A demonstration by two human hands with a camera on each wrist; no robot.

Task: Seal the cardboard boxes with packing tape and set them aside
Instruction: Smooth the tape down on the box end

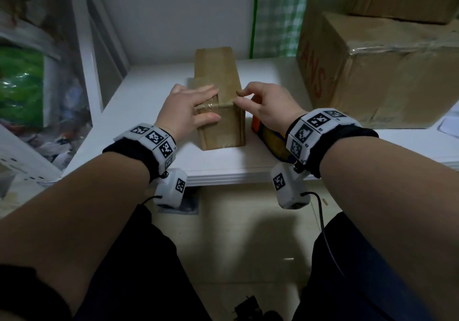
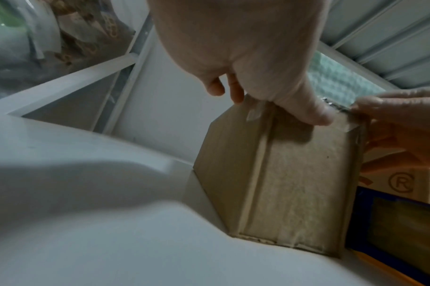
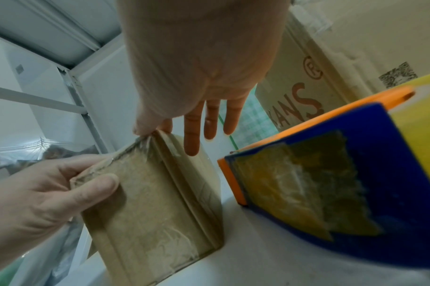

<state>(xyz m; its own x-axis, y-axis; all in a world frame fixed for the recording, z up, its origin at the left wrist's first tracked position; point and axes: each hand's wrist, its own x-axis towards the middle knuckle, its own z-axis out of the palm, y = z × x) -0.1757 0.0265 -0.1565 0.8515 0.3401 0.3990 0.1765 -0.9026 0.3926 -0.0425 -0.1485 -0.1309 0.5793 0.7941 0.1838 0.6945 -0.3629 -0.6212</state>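
Cardboard box (image 1: 218, 102) under left hand (image 1: 188, 108)

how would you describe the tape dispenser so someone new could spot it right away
On the white table, find the small cardboard box under both hands. The tape dispenser lies just right of it, below the right hand. It is the only blue and orange thing among brown boxes.

Tape dispenser (image 1: 267, 137) right of small box (image 1: 221, 112)
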